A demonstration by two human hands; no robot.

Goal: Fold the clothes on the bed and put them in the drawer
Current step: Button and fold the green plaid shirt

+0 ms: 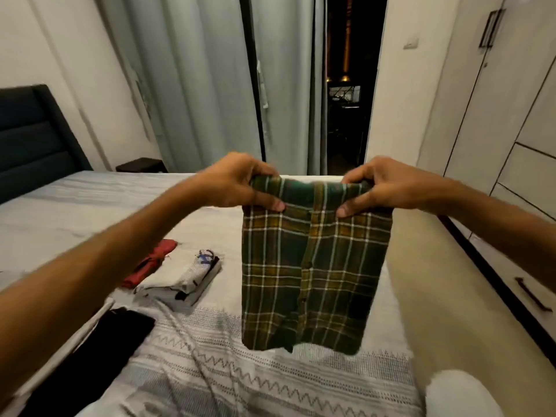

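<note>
Plaid shirt in both hands' grip (midair)

A green-and-yellow plaid shirt is hanging folded above the bed's right edge, near folded clothes

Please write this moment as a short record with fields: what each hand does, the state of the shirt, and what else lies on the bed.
left hand: pinches the top left edge of the plaid shirt
right hand: pinches its top right edge
shirt: partly folded, hanging in the air above the bed
on bed: red garment, grey-white folded pile, black garment
drawer: shut
</note>
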